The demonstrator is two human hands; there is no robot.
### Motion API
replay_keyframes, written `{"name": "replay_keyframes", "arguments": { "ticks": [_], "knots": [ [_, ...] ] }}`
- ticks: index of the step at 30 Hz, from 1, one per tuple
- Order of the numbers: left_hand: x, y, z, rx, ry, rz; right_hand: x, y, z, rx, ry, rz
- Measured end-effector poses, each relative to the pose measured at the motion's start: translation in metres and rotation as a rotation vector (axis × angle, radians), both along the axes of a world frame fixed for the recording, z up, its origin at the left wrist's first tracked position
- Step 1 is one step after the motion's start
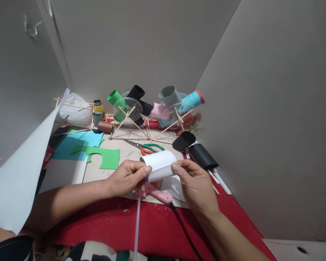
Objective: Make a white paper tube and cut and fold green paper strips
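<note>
Between my two hands a white paper tube (pixel 158 159) lies sideways, its overlapping edge running along the front. My left hand (pixel 130 176) pinches its left end with thumb and fingers. At the other end my right hand (pixel 193 180) presses the seam in the same way. Just below the tube a pink glue gun (pixel 159 195) rests on the board, a clear glue stick (pixel 137 224) sticking out towards me. Scissors (pixel 149 148) with green and orange handles lie behind the tube, partly hidden by it.
Behind stands a stick frame (pixel 129 137) carrying clear discs with coloured tubes. Green foam scraps (pixel 110 158) and blue sheets (pixel 70 145) lie left. A black tube (pixel 203 156) and white sticks (pixel 222 182) are at right. A large white sheet (pixel 19 174) rises at far left.
</note>
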State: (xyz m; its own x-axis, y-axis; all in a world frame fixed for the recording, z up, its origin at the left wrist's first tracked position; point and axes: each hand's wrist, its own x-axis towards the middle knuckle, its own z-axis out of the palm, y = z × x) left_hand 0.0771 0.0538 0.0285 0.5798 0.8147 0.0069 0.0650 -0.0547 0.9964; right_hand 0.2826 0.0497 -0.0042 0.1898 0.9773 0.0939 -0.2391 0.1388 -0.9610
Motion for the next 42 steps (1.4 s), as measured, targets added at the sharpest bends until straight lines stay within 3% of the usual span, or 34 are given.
{"name": "replay_keyframes", "arguments": {
  "ticks": [20,25,30,39,42],
  "knots": [
    [0.0,-0.001,-0.002,0.03,0.016,0.012,-0.004,-0.007,0.008,0.054,-0.172,-0.049],
    [0.0,0.003,-0.009,-0.028,-0.036,0.041,-0.006,-0.01,0.012,0.034,-0.064,-0.032],
    [0.001,0.008,-0.007,-0.103,-0.052,0.054,-0.005,-0.012,0.014,0.015,-0.12,-0.023],
    [0.003,0.013,-0.007,-0.146,-0.029,0.127,-0.011,-0.015,0.008,0.2,-0.273,-0.153],
    [0.003,0.015,-0.009,-0.131,-0.025,0.168,-0.011,-0.016,0.003,0.227,-0.278,-0.125]
  ]
}}
